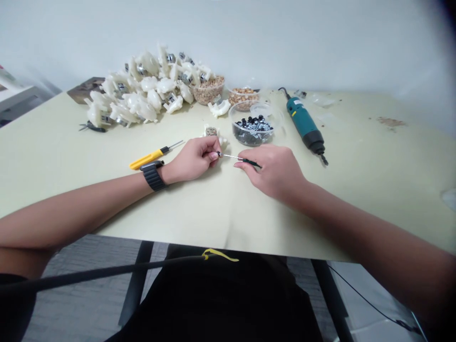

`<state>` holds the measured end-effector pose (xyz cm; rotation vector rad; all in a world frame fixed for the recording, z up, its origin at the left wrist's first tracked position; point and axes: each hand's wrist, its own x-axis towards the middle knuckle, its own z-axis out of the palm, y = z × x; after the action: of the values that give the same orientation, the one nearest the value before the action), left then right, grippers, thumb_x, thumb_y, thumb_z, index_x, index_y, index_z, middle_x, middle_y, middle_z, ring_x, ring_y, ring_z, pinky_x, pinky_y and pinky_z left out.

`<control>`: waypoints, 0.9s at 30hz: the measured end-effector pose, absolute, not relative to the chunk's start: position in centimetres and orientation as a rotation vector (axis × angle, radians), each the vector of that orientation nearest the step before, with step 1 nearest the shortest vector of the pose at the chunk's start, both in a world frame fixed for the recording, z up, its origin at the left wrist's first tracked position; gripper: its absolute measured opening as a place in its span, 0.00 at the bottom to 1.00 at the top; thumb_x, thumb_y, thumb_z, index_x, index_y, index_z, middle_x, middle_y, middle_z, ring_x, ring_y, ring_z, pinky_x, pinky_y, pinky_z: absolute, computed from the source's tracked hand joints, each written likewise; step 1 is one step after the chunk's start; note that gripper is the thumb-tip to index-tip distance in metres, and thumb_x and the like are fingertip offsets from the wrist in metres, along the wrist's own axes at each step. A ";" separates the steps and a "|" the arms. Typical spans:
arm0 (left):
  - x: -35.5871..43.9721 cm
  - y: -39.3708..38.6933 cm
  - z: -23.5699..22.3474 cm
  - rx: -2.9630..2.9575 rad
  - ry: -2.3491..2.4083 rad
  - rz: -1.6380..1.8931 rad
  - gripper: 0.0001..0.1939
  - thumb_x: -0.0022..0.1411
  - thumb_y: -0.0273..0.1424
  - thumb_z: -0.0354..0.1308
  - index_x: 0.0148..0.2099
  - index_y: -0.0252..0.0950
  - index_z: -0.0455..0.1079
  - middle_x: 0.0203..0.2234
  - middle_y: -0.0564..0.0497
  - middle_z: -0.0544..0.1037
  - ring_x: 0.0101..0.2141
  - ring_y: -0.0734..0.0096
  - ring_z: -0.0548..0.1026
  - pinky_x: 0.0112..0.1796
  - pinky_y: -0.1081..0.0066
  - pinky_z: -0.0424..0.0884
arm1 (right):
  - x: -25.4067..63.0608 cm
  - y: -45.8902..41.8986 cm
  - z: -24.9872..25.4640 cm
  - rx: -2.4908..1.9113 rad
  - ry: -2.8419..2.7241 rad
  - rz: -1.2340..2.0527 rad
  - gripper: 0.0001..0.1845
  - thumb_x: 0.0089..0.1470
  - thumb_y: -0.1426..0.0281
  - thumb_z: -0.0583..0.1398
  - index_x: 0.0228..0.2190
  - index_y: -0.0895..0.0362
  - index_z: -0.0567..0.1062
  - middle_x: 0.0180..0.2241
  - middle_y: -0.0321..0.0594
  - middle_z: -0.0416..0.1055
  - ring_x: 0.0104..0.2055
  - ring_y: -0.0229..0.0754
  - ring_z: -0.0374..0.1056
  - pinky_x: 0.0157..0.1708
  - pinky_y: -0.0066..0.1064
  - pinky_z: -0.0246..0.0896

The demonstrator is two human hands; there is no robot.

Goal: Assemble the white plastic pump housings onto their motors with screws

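Observation:
My left hand [195, 159], a dark watch on its wrist, pinches a small black piece [219, 154] between thumb and fingertips. Across from it, my right hand [276, 166] is closed around a slim tool with a dark green handle [252, 163], which looks like a small screwdriver. Its thin metal shaft [231, 156] points left and meets the black piece; whether it enters it is too small to tell. Just behind my left fingers lies a cream plastic part with a round brownish piece [211, 132], partly hidden by the hand.
A clear tub [252, 135] holds small black and silvery parts. Behind it stand two tubs of tan pieces [208, 90]. Cream plastic assemblies [142, 95] are heaped at back left. A yellow-handled screwdriver [149, 157], dark pliers [93, 127] and a green power driver [304, 123] lie around.

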<state>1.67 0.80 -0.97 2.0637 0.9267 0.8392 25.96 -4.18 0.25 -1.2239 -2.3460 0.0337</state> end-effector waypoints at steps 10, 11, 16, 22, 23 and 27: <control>1.8 0.6 -0.8 2.064 0.931 0.823 0.04 0.59 0.24 0.56 0.33 0.37 0.65 0.22 0.56 0.73 0.26 0.73 0.68 0.30 0.71 0.63 | 25.6 -4.4 0.9 -1.357 -2.260 0.251 0.18 0.71 0.62 0.59 0.28 0.55 0.71 0.24 0.38 0.69 0.26 0.39 0.56 0.33 0.36 0.47; 1.8 0.6 -0.8 2.064 0.931 0.822 0.04 0.58 0.24 0.56 0.33 0.37 0.65 0.22 0.56 0.73 0.26 0.74 0.68 0.30 0.71 0.63 | 25.8 -4.4 0.8 -1.328 -2.257 0.250 0.16 0.70 0.62 0.61 0.30 0.55 0.72 0.26 0.39 0.71 0.27 0.40 0.58 0.33 0.35 0.48; 1.7 0.7 -0.9 2.043 0.909 0.831 0.05 0.58 0.23 0.55 0.33 0.38 0.64 0.22 0.56 0.72 0.25 0.74 0.67 0.30 0.70 0.62 | 26.3 -4.1 0.5 -1.185 -2.196 0.209 0.12 0.60 0.67 0.69 0.33 0.54 0.70 0.32 0.38 0.75 0.33 0.41 0.64 0.37 0.33 0.53; 1.8 0.7 -0.9 2.031 0.919 0.827 0.05 0.59 0.23 0.56 0.33 0.38 0.64 0.23 0.55 0.73 0.26 0.73 0.68 0.30 0.69 0.63 | 25.6 -4.4 0.6 -1.266 -2.168 0.256 0.15 0.62 0.62 0.68 0.33 0.53 0.68 0.26 0.34 0.68 0.27 0.39 0.58 0.33 0.33 0.50; 1.8 0.7 -0.9 2.032 0.919 0.822 0.04 0.59 0.24 0.56 0.33 0.38 0.64 0.22 0.55 0.73 0.26 0.72 0.68 0.30 0.69 0.63 | 25.6 -4.5 0.7 -1.323 -2.161 0.269 0.15 0.64 0.60 0.66 0.32 0.53 0.68 0.24 0.33 0.66 0.26 0.39 0.56 0.32 0.34 0.48; 1.8 0.7 -0.9 2.049 0.920 0.813 0.04 0.58 0.24 0.56 0.34 0.37 0.65 0.23 0.56 0.73 0.26 0.73 0.69 0.31 0.70 0.63 | 25.5 -4.7 0.9 -1.358 -2.164 0.312 0.17 0.69 0.61 0.60 0.29 0.54 0.66 0.24 0.35 0.66 0.25 0.38 0.55 0.32 0.35 0.47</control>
<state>1.76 0.65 -0.89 2.0489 0.9202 0.8134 25.55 -4.66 0.92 -1.3578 -2.1643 0.3123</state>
